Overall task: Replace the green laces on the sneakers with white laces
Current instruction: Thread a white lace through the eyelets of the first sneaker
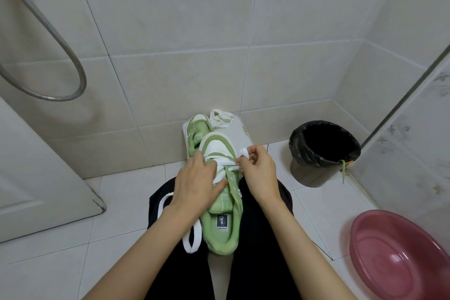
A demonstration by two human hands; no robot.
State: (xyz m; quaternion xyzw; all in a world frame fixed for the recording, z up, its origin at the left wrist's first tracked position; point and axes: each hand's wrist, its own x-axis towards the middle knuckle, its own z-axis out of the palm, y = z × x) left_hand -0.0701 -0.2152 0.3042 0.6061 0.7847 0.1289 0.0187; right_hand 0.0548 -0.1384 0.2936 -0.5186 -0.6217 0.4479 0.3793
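A green and white sneaker (222, 224) lies between my knees, toe pointing away from me. A white lace (194, 238) crosses its lowest eyelets, and its long end loops down past the heel on the left. My left hand (197, 185) lies flat over the tongue and presses the lace there. My right hand (258, 173) pinches the other end of the white lace at the sneaker's right eyelets. The second sneaker (194, 131) stands behind it on a white board (239, 131), and a spare white lace (221, 118) lies bundled beside it.
A black-lined bin (323, 151) stands to the right, with a green lace (343, 169) hanging over its rim. A pink basin (399, 256) sits at the lower right. A shower hose (60, 56) loops at the left. Tiled walls close the corner ahead.
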